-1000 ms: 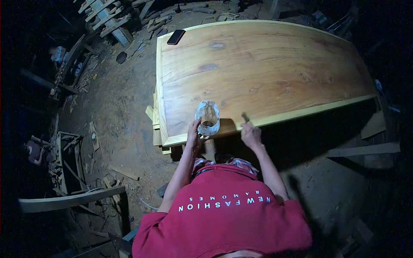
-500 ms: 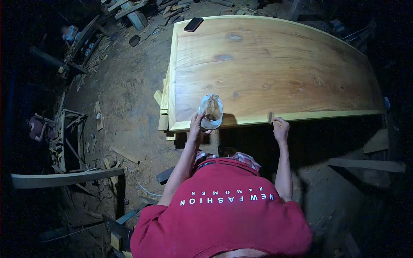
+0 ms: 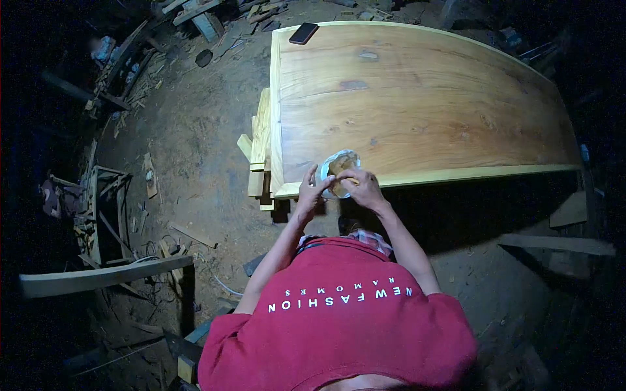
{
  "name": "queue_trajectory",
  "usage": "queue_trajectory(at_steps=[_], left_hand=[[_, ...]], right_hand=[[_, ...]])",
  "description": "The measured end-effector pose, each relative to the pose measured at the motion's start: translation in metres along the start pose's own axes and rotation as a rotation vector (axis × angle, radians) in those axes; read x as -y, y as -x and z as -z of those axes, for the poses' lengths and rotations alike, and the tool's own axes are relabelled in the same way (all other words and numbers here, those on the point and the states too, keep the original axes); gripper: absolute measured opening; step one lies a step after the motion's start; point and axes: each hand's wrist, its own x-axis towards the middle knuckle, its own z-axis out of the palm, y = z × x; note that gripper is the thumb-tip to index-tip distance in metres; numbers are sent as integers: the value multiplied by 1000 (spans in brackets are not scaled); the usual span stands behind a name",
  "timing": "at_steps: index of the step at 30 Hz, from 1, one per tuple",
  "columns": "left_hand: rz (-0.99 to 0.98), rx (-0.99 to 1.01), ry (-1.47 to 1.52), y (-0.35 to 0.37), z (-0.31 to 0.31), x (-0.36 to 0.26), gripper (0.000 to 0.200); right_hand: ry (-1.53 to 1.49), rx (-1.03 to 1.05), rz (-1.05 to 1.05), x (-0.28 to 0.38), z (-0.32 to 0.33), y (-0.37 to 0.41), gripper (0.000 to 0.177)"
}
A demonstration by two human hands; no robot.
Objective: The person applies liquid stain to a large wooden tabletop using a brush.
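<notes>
My left hand (image 3: 312,189) holds a whitish cut-open plastic container (image 3: 349,156) with brown liquid in it, at the near edge of a large wooden panel (image 3: 424,98). Closed in a pinch, my right hand (image 3: 365,190) is at the container's mouth. Its fingers grip a small brush (image 3: 353,180), whose bristle end is hidden in or behind the container. The panel has a brown grained face and a paler yellow border.
A dark phone (image 3: 304,33) lies on the panel's far left corner. Yellowish wood pieces (image 3: 259,140) jut out under its left edge. Curved boards (image 3: 107,277) stand at lower left, and wood scraps litter the dirt floor (image 3: 189,150).
My right hand has moved left with the brush, from the panel's near edge to the container. The container has shifted slightly right and down in view.
</notes>
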Motion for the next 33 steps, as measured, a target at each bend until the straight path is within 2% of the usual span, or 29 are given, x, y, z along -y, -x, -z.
queue_trajectory(at_steps=[1,2,4,6,8,9,10,12,16,18,19,20,23,26,27,29,30,33], left_hand=[[69,20,-12,2,7,-5,74],[70,27,-16,3,13,-9,74],[115,105,30,5,23,-16,75],[167,121,34,2,29,-11,77],[69,54,-19,-2,30,-1,79],[54,64,-23,-4,31,0,81],[57,73,-25,-8,33,4,81],[-8,-3,-51,-17,38,12,80],[-9,-50,-112,-14,54,-1,78],[130,-26,-48,-1,57,-21,74],[155,-23,-54,-2,61,-20,75],[156,-16,-56,-4,64,-17,75],[141,-56,-78,-8,70,-20,78],[154,-52,-108,-12,83,-19,80],[172,-48,-94,-15,88,-16,80],[185,-51,-74,-21,95,-12,77],[184,-50,-73,-20,98,-14,77],[207,-26,-64,-18,110,-18,74]], right_hand=[[-192,58,-38,-1,-10,-1,20],[-191,50,-42,-2,-16,0,20],[-407,189,-140,5,-22,3,21],[-381,194,-153,10,-16,2,20],[-91,222,-166,15,-8,0,19],[-102,120,-141,15,-12,1,19],[-100,113,-148,14,-12,3,19],[-161,-66,-116,14,-6,5,19],[-64,-325,-154,11,28,12,18],[176,-486,-173,-25,28,16,17],[358,-486,-249,-27,25,18,15],[361,-490,-253,-33,19,20,15],[683,-298,-300,-56,-16,32,16],[429,-265,-165,-37,-50,33,15],[430,-266,-167,-33,-53,30,15],[110,-279,-43,-26,-54,23,16],[-247,-121,-387,-39,-50,22,18],[-379,-249,-541,-70,-22,19,17]])
